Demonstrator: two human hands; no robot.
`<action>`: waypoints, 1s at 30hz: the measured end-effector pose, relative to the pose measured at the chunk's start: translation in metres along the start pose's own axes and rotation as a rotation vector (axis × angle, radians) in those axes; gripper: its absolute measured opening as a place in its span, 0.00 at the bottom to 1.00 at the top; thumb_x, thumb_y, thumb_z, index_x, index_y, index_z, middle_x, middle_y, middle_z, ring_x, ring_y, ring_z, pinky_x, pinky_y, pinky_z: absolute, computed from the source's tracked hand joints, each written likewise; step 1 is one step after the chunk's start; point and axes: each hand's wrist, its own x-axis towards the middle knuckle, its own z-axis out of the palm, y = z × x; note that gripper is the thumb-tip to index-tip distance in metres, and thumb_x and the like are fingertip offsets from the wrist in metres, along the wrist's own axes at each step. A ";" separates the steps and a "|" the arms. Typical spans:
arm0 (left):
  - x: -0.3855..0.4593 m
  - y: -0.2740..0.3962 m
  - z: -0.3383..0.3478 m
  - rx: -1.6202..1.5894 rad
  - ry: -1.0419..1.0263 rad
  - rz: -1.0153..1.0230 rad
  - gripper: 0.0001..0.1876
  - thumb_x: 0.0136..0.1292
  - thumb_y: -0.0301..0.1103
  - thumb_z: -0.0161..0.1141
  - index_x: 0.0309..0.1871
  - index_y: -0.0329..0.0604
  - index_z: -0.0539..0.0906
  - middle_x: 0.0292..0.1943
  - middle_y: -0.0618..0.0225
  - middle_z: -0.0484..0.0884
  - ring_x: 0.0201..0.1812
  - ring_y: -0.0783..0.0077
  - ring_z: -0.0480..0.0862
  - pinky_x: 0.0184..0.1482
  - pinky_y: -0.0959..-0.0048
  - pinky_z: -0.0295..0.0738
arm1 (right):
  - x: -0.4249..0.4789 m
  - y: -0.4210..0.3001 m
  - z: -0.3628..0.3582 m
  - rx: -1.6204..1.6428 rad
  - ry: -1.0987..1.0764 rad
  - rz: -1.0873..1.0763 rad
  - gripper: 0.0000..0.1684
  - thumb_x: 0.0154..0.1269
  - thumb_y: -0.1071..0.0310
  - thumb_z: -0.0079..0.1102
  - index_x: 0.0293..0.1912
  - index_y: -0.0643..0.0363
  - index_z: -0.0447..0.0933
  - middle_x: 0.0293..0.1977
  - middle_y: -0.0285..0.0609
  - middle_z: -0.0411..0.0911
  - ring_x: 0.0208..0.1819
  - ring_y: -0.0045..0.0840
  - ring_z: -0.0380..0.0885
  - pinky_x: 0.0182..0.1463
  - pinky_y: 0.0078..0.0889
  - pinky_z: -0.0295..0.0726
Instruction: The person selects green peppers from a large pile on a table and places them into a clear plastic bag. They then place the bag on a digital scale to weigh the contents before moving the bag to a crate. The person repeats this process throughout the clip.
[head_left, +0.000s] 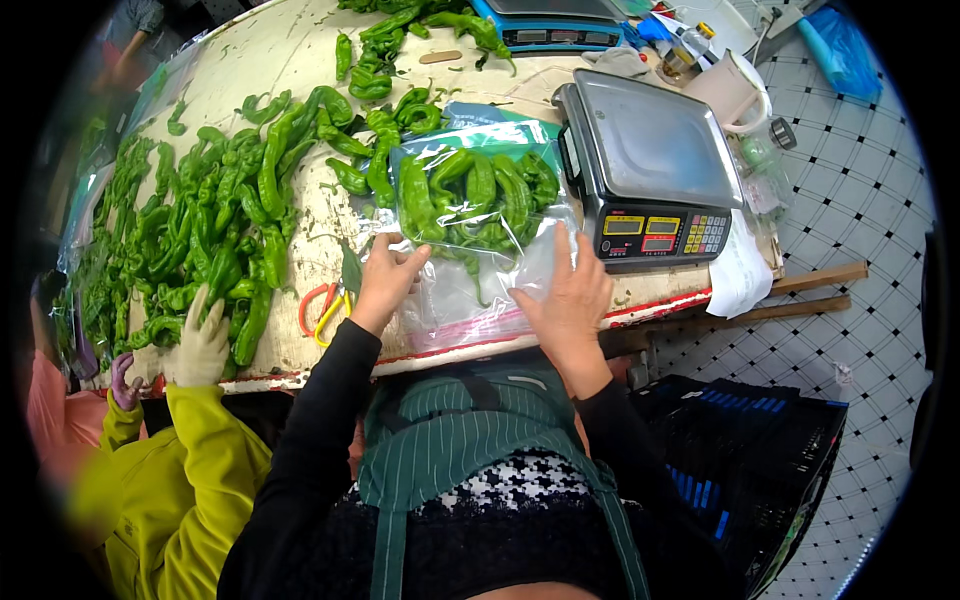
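A clear plastic bag (450, 319) lies flat before me on the table, its pink-striped mouth towards the table's front edge. Green peppers (480, 184) lie side by side in its far part, and one long stem end points towards the mouth. At the bag's left edge my left hand (386, 277) has its thumb and fingers curled on the film. My right hand (566, 300) rests on the right side of the bag, thumb and fingers spread. Scissors (322, 311) with red and yellow handles lie left of my left hand, by a green leaf (350, 268).
A digital scale (660, 150) stands right of the bag, with white paper (739, 270) under its corner. A pile of peppers (217, 202) spreads leftward, where a co-worker's gloved hand (202, 341) reaches in. Another scale (555, 34) stands at the back. Black crates (735, 450) are at lower right.
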 end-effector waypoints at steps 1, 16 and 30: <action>0.000 0.000 0.002 -0.064 -0.013 -0.033 0.32 0.62 0.41 0.69 0.59 0.26 0.68 0.30 0.60 0.82 0.28 0.72 0.83 0.28 0.74 0.78 | -0.002 0.000 0.007 0.001 -0.010 -0.010 0.52 0.44 0.54 0.78 0.67 0.56 0.64 0.56 0.49 0.68 0.56 0.42 0.67 0.53 0.48 0.64; 0.020 0.034 -0.026 -0.833 -0.240 -0.276 0.07 0.56 0.20 0.56 0.38 0.38 0.76 0.21 0.75 0.68 0.18 0.83 0.64 0.23 0.79 0.64 | 0.139 -0.024 -0.014 0.591 0.266 -0.223 0.12 0.70 0.69 0.54 0.46 0.66 0.81 0.40 0.55 0.83 0.43 0.47 0.82 0.46 0.36 0.79; 0.009 0.191 0.056 -0.959 -0.246 0.447 0.05 0.60 0.20 0.56 0.37 0.41 0.77 0.30 0.72 0.75 0.29 0.81 0.71 0.33 0.81 0.65 | 0.231 0.074 -0.112 0.783 0.507 -0.081 0.13 0.74 0.63 0.52 0.39 0.62 0.80 0.25 0.43 0.78 0.28 0.20 0.74 0.34 0.31 0.73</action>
